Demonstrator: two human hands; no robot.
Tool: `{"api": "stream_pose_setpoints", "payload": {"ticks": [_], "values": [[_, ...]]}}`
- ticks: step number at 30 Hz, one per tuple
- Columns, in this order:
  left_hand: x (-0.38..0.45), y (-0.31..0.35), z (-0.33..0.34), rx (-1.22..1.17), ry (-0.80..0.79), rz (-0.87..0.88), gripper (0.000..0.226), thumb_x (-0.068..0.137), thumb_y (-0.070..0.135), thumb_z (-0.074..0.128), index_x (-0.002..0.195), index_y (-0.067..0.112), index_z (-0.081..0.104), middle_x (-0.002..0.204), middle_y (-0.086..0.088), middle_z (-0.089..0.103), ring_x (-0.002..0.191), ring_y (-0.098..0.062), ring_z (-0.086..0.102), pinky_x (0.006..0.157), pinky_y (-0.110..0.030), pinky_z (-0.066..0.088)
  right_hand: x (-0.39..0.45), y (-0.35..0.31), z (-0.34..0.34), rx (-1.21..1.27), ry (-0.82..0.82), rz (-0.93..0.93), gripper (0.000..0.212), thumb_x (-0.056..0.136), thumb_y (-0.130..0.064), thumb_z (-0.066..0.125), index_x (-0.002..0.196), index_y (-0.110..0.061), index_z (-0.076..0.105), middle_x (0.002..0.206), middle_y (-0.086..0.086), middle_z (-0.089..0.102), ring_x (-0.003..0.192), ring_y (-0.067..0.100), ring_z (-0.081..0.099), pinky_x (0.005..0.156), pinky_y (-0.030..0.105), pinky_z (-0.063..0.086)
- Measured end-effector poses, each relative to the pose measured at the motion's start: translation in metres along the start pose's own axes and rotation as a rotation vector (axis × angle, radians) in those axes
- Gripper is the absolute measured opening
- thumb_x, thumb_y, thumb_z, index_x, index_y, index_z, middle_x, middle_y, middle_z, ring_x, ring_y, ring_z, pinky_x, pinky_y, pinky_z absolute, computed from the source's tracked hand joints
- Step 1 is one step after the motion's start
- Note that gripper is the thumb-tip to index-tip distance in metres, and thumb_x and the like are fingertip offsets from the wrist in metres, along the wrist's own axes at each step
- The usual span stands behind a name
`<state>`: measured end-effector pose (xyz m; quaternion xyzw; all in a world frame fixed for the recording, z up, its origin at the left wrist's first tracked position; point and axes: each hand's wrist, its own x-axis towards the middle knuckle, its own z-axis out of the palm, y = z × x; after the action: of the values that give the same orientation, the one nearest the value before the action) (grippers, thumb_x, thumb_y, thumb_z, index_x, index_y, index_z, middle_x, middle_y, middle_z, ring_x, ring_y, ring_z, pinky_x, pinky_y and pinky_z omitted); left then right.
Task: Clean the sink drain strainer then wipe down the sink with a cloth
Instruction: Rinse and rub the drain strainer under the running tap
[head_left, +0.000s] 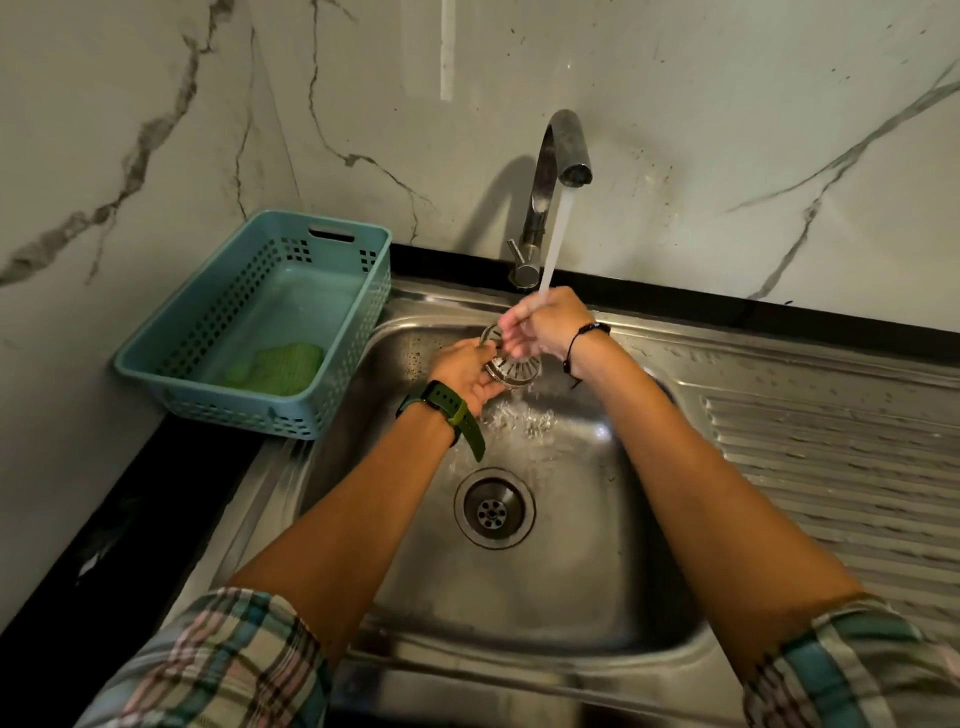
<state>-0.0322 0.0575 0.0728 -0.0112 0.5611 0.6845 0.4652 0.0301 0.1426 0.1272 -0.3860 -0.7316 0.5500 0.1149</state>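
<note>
One strainer (511, 370), gripped by left hand (464, 375), rubbed by right hand (540, 325)'s curled fingers; one sink (597, 545); one cloth (278, 368); one basket (156, 358).

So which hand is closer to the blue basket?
Left. The left hand holds the strainer nearer the basket; the right hand is farther, under the tap.

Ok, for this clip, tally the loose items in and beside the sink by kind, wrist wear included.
Drain strainer, held in both hands under the running tap: 1
Plastic basket: 1
Green cloth in the basket: 1
Wristwatch, left wrist: 1
Black bracelet, right wrist: 1
Total: 5
</note>
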Motion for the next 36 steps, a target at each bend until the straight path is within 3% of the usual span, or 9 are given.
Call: {"api": "stream_pose_setpoints", "payload": {"ticks": [5, 11, 15, 18, 23, 26, 30, 33, 36], "values": [[-0.007, 0.001, 0.006, -0.009, -0.017, -0.012, 0.020, 0.095, 0.003, 0.038, 0.110, 0.003, 0.052, 0.120, -0.019, 0.059, 0.108, -0.030, 0.059, 0.086, -0.040, 0.050, -0.003, -0.025, -0.020, -0.019, -0.033, -0.043, 0.023, 0.089, 0.008, 0.042, 0.095, 0.009, 0.064, 0.081, 0.017, 0.065, 0.061, 0.017, 0.066, 0.059, 0.023, 0.057], [-0.017, 0.006, 0.011, -0.002, -0.058, 0.002, 0.025, 0.093, 0.000, 0.041, 0.116, 0.003, 0.052, 0.094, -0.012, 0.064, 0.082, -0.022, 0.063, 0.065, -0.033, 0.052, 0.002, -0.029, -0.017, -0.256, -0.014, -0.051, 0.020, 0.090, 0.000, 0.048, 0.095, 0.008, 0.065, 0.080, 0.016, 0.065, 0.058, 0.015, 0.064, 0.056, 0.022, 0.057], [-0.027, 0.010, 0.017, -0.065, -0.113, 0.044, 0.017, 0.095, 0.003, 0.038, 0.091, 0.003, 0.054, 0.079, -0.012, 0.058, 0.066, -0.018, 0.061, 0.078, -0.038, 0.052, -0.002, -0.013, 0.006, -0.565, 0.080, -0.159, 0.029, 0.095, -0.026, 0.044, 0.094, -0.004, 0.063, 0.100, 0.015, 0.063, 0.098, 0.028, 0.059, 0.076, 0.026, 0.041], [-0.029, 0.006, 0.024, -0.200, -0.124, 0.092, 0.029, 0.097, 0.004, 0.030, 0.079, 0.005, 0.052, 0.080, -0.013, 0.053, 0.074, -0.021, 0.056, 0.095, -0.043, 0.044, -0.001, 0.004, 0.028, -0.481, 0.021, -0.116, 0.041, 0.097, -0.036, 0.032, 0.114, -0.006, 0.054, 0.122, 0.018, 0.056, 0.113, 0.033, 0.052, 0.092, 0.033, 0.042], [-0.031, -0.010, 0.022, -0.035, -0.058, 0.253, 0.032, 0.089, -0.007, 0.035, 0.070, 0.010, 0.055, 0.066, -0.006, 0.054, 0.064, -0.016, 0.053, 0.054, -0.024, 0.051, 0.018, 0.007, 0.028, 0.086, 0.267, 0.089, 0.046, 0.094, -0.045, 0.034, 0.112, -0.007, 0.055, 0.109, 0.015, 0.060, 0.104, 0.032, 0.056, 0.090, 0.041, 0.046], [-0.033, -0.009, 0.026, -0.105, -0.173, 0.208, 0.026, 0.095, 0.002, 0.035, 0.083, 0.010, 0.058, 0.080, -0.008, 0.059, 0.078, -0.018, 0.057, 0.070, -0.028, 0.052, 0.028, 0.008, 0.022, 0.072, 0.352, 0.043, 0.042, 0.096, -0.039, 0.035, 0.101, -0.007, 0.063, 0.095, 0.011, 0.061, 0.091, 0.027, 0.059, 0.075, 0.035, 0.047], [-0.027, 0.016, 0.028, -0.219, -0.234, 0.055, 0.033, 0.099, 0.016, 0.034, 0.124, 0.004, 0.049, 0.109, -0.014, 0.060, 0.113, -0.027, 0.056, 0.077, -0.031, 0.051, 0.015, 0.035, 0.022, -0.251, 0.300, -0.471, 0.039, 0.095, -0.029, 0.032, 0.098, -0.008, 0.065, 0.100, 0.015, 0.065, 0.096, 0.026, 0.055, 0.083, 0.035, 0.045], [-0.027, 0.020, 0.037, -0.143, -0.233, 0.015, 0.034, 0.098, 0.013, 0.034, 0.127, 0.003, 0.047, 0.118, -0.016, 0.055, 0.123, -0.028, 0.049, 0.089, -0.035, 0.047, 0.017, 0.045, 0.021, 0.006, 0.364, -0.377, 0.035, 0.094, -0.027, 0.036, 0.091, -0.008, 0.065, 0.098, 0.016, 0.065, 0.093, 0.026, 0.057, 0.082, 0.036, 0.047], [-0.027, 0.010, 0.041, -0.125, -0.149, 0.178, 0.027, 0.094, 0.000, 0.036, 0.109, 0.005, 0.058, 0.102, -0.013, 0.060, 0.102, -0.026, 0.057, 0.086, -0.034, 0.049, 0.025, 0.028, 0.025, 0.169, 0.377, -0.159, 0.030, 0.095, -0.027, 0.038, 0.087, -0.011, 0.063, 0.090, 0.012, 0.062, 0.087, 0.025, 0.056, 0.074, 0.032, 0.044]]}}
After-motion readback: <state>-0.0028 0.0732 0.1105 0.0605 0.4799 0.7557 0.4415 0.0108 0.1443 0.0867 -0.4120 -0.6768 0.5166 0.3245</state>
